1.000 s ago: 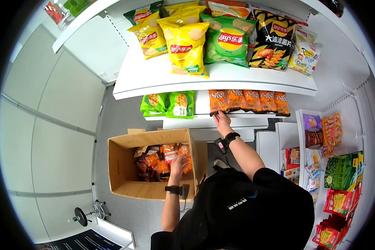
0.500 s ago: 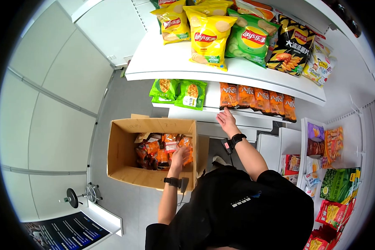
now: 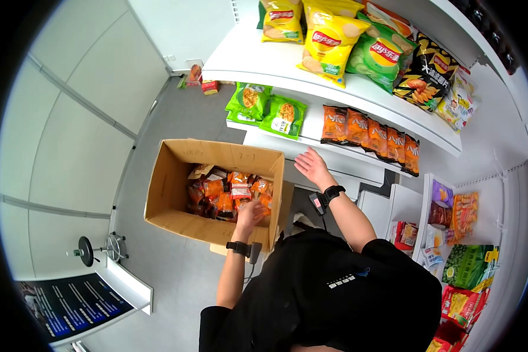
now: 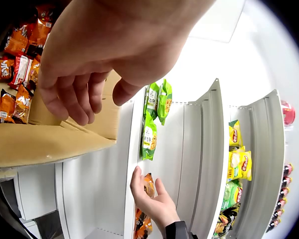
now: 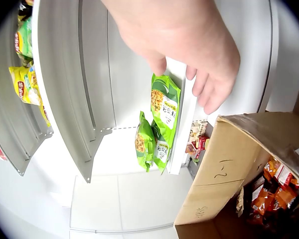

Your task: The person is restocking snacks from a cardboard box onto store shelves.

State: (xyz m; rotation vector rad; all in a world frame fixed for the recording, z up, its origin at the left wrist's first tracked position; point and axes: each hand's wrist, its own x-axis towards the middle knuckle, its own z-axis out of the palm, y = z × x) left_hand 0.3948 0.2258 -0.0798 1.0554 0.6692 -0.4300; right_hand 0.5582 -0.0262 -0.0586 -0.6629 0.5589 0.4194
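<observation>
A white shelving unit (image 3: 240,61) is spanning the space ahead of both hands, its lower tier running just beyond the right hand (image 3: 314,167). An open-topped cardboard box (image 3: 217,154) is standing beneath the left hand (image 3: 250,215) and extending mainly leftward from it. Farther ahead of the right hand, on the higher tier, yellow Lay's bags (image 3: 328,47), a green Lay's bag (image 3: 381,58) and a black Lay's bag (image 3: 425,76) are standing. Green snack bags (image 3: 284,117) are lying ahead and to the left of that hand. Smaller orange snack packets are occupying two places: a row of five shelved packets (image 3: 374,139) is resting ahead and to the right of the right hand, and a jumbled heap of boxed packets (image 3: 214,188) is lying ahead and to the left of the left hand.

The right hand is holding nothing, its fingers spreading. The left hand is likewise holding nothing visible, its fingers hanging loosely bent; whether they are touching any packet cannot be told.

By judgement, the orange packets are likely being light, soft and somewhat slippery, with crushable contents; a flat end seam or loose corner is offering the safest hold.
</observation>
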